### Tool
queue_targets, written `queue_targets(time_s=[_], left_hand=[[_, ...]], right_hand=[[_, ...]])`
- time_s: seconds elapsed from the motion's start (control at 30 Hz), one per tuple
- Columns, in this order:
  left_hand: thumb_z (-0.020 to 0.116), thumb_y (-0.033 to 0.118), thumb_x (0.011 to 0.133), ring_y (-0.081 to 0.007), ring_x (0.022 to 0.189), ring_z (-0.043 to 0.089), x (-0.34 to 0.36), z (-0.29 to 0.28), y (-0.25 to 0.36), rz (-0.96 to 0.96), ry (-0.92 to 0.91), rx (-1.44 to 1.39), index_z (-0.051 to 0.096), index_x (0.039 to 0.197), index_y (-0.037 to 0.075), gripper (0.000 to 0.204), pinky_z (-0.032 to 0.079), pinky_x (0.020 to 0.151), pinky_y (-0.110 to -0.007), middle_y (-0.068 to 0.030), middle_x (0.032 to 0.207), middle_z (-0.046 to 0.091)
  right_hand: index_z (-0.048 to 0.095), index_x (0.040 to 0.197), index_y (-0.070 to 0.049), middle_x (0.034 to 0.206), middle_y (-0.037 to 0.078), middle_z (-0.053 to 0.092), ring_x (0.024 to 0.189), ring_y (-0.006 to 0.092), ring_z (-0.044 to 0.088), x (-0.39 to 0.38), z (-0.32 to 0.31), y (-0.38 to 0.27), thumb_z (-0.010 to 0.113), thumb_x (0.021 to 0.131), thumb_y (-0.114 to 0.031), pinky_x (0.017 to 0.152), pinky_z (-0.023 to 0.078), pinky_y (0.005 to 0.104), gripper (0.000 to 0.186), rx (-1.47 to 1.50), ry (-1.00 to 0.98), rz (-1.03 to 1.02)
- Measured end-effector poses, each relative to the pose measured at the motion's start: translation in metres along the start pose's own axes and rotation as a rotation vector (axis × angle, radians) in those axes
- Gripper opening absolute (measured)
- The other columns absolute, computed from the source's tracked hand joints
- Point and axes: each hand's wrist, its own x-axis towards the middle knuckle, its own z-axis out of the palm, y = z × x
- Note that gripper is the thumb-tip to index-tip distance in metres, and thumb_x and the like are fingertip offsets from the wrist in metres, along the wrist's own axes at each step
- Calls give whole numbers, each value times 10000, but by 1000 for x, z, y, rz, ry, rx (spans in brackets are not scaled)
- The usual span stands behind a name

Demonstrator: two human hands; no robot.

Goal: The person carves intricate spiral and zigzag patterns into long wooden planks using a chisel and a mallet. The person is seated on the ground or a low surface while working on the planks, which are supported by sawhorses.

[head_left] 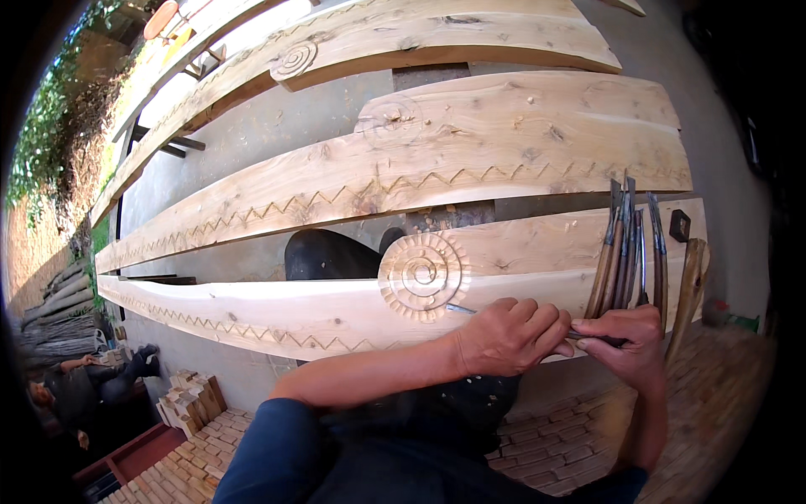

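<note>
A carving gouge with a bluish metal blade [460, 308] runs through both of my hands over the nearest pale wooden board [252, 304]. My left hand [514, 338] is closed round its front part, with the blade tip at the lower edge of a carved round rosette [424, 273]. Closed on the dark rear part is my right hand [623, 340], close beside the left. Just beyond the right hand lie several chisels [620, 252] with wooden handles, side by side on the board. A zigzag line is cut along the board's left part.
Another zigzag-carved board [520, 126] lies beyond, and further boards [470, 34] behind it. A wooden club-like piece [688, 281] and small black block [680, 225] are at the right end. At lower left are stacked blocks [191, 401] and another person [92, 386].
</note>
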Motion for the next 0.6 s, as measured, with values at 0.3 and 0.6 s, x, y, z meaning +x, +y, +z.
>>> queue_targets(time_s=[0.3, 0.6], left_hand=[[708, 350, 948, -151, 650, 541, -4, 24, -16, 5, -39, -254, 630, 1030, 63, 309, 459, 527, -302, -18, 800, 487], [720, 353, 936, -155, 649, 551, -5, 23, -20, -22, -55, -264, 623, 1005, 75, 303, 471, 524, -305, -21, 806, 493]], right_hand=[[813, 1051, 3, 729, 133, 721, 590, 164, 677, -5, 2, -12, 819, 722, 64, 539, 469, 278, 334, -70, 42, 113], [812, 1054, 2, 720, 134, 718, 592, 173, 686, 4, 2, -13, 812, 718, 76, 541, 476, 276, 344, -58, 25, 131]])
